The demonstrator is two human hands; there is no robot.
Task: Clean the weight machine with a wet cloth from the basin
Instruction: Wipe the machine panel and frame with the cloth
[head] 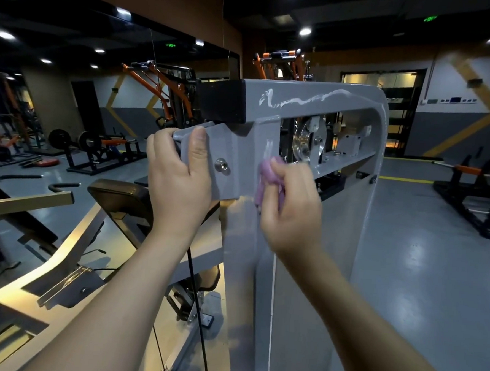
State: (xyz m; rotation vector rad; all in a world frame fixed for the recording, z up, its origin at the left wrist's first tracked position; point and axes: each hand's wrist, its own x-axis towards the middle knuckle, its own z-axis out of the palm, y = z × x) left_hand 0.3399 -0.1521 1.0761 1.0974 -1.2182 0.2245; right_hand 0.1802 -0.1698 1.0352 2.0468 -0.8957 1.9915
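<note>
Purple cloth [268, 177], bunched small, is gripped in the right hand [291, 205] and pressed against the grey upright of the weight machine [352, 192], just below the top crossbar where pale wet streaks [306, 98] show. Left hand [178, 175] curls round the edge of a grey bracket [211, 154] beside a silver bolt [222, 166]. A shiny pulley wheel [308, 140] sits inside the frame opening, near the cloth.
</note>
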